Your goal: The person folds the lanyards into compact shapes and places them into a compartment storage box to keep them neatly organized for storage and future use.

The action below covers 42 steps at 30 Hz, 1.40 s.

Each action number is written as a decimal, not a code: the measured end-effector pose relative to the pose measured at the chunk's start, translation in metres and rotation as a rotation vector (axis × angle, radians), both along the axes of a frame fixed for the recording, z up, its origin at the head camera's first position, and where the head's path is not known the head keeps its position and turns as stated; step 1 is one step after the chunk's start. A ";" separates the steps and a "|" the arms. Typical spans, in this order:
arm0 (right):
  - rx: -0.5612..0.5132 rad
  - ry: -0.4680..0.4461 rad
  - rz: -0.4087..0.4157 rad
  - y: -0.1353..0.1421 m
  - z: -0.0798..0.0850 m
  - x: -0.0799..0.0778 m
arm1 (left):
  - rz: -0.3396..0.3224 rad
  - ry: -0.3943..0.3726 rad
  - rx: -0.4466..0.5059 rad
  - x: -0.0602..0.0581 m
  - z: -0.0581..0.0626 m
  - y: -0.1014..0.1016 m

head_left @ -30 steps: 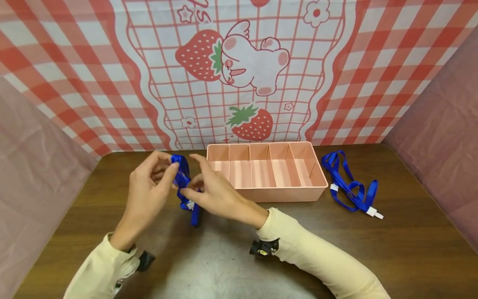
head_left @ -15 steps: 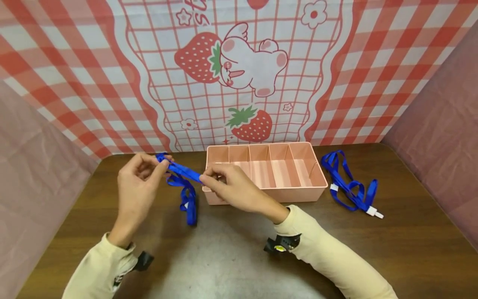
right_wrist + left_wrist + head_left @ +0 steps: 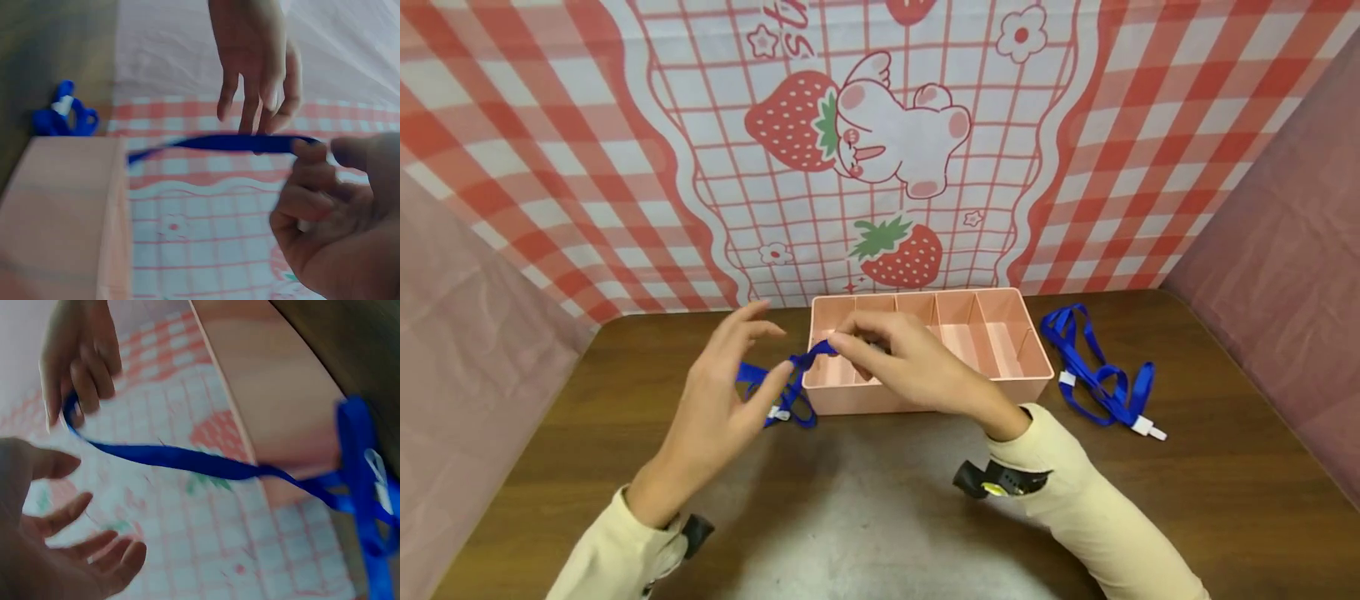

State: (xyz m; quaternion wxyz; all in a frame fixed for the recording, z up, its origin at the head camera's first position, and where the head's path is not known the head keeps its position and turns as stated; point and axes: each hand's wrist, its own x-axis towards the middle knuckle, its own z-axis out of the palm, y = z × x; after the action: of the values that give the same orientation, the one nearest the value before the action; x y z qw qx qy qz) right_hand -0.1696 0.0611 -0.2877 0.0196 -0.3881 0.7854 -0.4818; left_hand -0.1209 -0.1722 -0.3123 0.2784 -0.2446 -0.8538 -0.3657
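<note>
1. Your right hand (image 3: pixel 917 367) pinches one end of a flat, woven blue lanyard (image 3: pixel 790 385) over the left end of the pink organizer box (image 3: pixel 925 392); the rest of the strap trails down to the wooden table (image 3: pixel 865 517) just beside the box.
2. Your left hand (image 3: pixel 722 400) is spread, fingers straight, holding nothing, close to the strap.
3. The box is smooth plastic, rectangular, split by dividers. A second blue lanyard (image 3: pixel 1101 379) lies tangled right of it.
4. The left wrist view shows the strap's white clip (image 3: pixel 377 472) near the box corner; the right wrist view shows the strap pulled taut.
</note>
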 end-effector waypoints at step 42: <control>-0.042 -0.176 -0.008 0.093 0.015 0.021 | -0.498 -0.135 0.099 -0.016 0.009 0.111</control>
State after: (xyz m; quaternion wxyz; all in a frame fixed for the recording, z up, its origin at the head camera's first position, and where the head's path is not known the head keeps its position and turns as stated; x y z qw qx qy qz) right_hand -0.1487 0.1542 -0.2728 0.0786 -0.3415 0.7719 -0.5305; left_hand -0.1372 -0.0613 -0.3033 0.1342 -0.4082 -0.7649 -0.4798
